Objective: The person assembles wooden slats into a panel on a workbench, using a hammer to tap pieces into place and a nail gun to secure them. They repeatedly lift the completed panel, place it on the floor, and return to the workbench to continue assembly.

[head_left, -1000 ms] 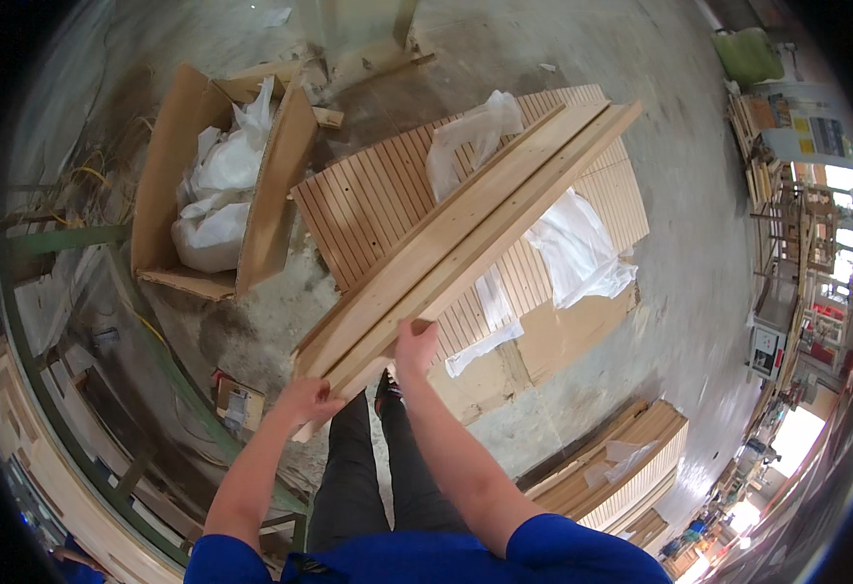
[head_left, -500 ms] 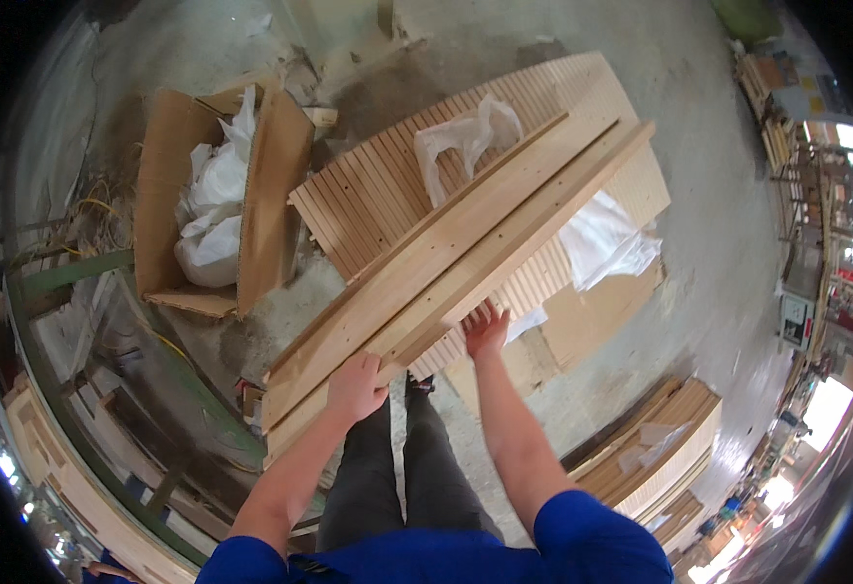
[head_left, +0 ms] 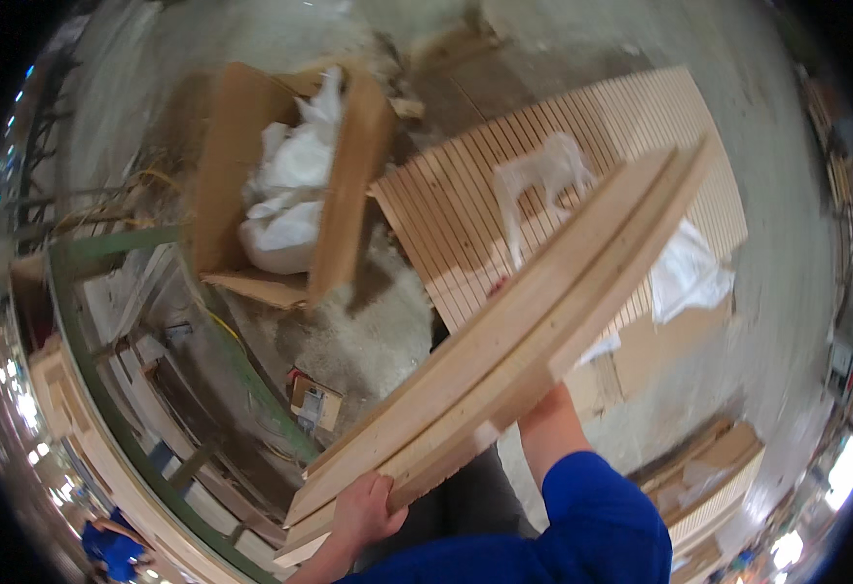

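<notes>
Long pale wooden boards [head_left: 504, 360], lying side by side as a bundle, slant from my lower left to the upper right. My left hand [head_left: 368, 508] is closed around their near end, thumb and fingers over the edge. Passing beneath the middle of the bundle, my right arm carries its weight from below. Most of my right hand [head_left: 498, 285] is hidden by the wood; only what look like fingertips show at the far edge. Behind the boards lies a slatted wooden panel [head_left: 446, 214] with a crumpled clear plastic bag [head_left: 541, 175] on it.
At the left stands an open cardboard box [head_left: 358, 185] holding white wrapped bundles [head_left: 295, 185]. A green metal frame [head_left: 120, 238] runs along my left. White plastic [head_left: 687, 277] and flat cardboard [head_left: 680, 346] lie right of the boards. More stacked slatted wood [head_left: 723, 482] sits at lower right.
The boards have come up off the slatted panel, nearer to me. My right hand has gone from beside their near edge to underneath them. My left hand keeps its grip. The view has shifted left.
</notes>
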A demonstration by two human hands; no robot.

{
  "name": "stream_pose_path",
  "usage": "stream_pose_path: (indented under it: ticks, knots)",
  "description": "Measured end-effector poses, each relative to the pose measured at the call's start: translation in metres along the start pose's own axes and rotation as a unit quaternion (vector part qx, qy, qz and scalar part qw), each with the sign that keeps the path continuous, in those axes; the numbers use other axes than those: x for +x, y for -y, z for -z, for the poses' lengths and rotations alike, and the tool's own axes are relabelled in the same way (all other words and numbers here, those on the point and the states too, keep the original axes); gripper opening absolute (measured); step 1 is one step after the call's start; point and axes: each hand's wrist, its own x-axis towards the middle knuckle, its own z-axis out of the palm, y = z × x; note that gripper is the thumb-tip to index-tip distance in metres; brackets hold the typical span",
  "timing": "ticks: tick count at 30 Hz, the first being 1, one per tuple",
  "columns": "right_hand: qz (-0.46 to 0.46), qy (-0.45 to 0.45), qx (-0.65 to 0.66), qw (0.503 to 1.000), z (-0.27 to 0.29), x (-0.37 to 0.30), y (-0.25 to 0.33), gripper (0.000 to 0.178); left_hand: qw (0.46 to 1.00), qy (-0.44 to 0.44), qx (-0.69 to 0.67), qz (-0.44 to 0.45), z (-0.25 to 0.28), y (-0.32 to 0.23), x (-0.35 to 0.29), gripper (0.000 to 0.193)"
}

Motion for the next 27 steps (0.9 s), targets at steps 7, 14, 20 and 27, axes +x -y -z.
stream_pose_path:
  ticks: [7, 14, 20, 27]
  knots:
    - [-0.111, 0.222, -0.023, 0.968, -0.018, -0.150, -0.025, 0.063, 0.991, -0.128, 0.001, 0.042, 0.071, 0.021, -0.149, 0.036]
    - [-0.260, 0.527, -0.031, 0.808, -0.042, -0.297, -0.005, 0.073, 0.934, -0.332, 0.081, 0.104, 0.117, -0.050, -0.329, 0.039]
    - [-0.318, 0.310, -0.218, 0.869, -0.118, -0.441, -0.041, 0.087, 0.864, -0.415, 0.158, 0.238, 0.146, -0.049, -0.477, 0.047]
    - [-0.373, 0.398, -0.397, 0.738, -0.162, -0.543, -0.145, 0.074, 0.756, -0.456, 0.068, 0.465, 0.091, 0.071, -0.609, 0.054]
